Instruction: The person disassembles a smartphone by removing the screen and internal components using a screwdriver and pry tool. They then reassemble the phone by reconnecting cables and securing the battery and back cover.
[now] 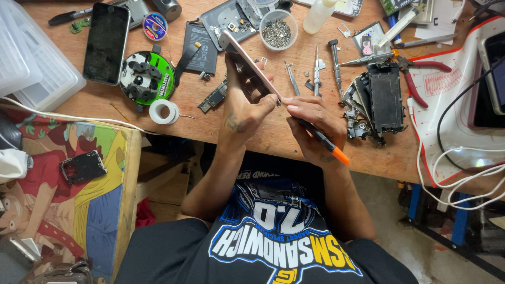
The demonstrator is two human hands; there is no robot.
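Head view: over a cluttered wooden bench (273,134), the left hand (243,108) has its fingers closed around a rose-gold smartphone (247,60) tilted on edge, while the right hand (310,123) pinches an orange-tipped black tool (322,141) against its lower rim. The phone looks unopened; a bowl of screws (278,30) and a stripped phone frame (385,97) lie nearby.

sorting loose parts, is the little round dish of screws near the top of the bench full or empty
Partly full: the clear round dish holds a heap of small grey screws covering its bottom, below the rim. It stands upright with no lid on the wooden bench.
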